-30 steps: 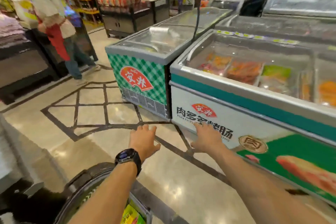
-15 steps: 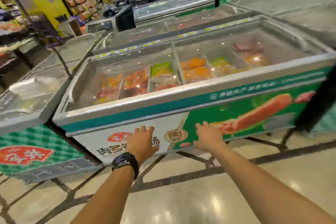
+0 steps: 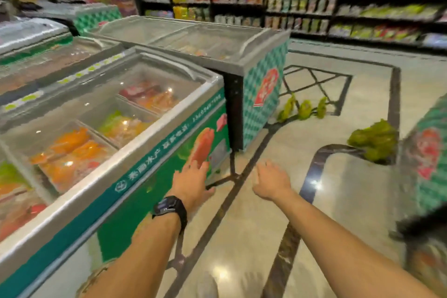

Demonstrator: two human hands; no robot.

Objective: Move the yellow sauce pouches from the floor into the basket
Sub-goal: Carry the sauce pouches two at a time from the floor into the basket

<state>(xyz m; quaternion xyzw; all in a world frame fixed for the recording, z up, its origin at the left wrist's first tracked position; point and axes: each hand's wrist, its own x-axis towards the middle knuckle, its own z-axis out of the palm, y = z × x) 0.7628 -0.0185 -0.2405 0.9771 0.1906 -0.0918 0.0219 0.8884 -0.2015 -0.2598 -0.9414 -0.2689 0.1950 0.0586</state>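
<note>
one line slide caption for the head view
Open, empty left hand and right hand beside a chest freezer; yellow pouches on the floor ahead.

A polished, mirror-glossy stone-look floor [image 3: 242,237] spreads from 5 o'clock, the chest freezer [image 3: 154,203] at 9 o'clock has a clear reflective lid [image 3: 101,113] and a smooth satin grey rim [image 3: 135,152], a wrist wears a matt black watch [image 3: 170,208], and the yellow sauce pouches [image 3: 304,109] at 3 o'clock are too blurred to judge.

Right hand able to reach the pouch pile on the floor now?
Probably not yet: the right hand hangs well short of the pouch pile. Only bare floor lies between; nothing blocks it.
</note>
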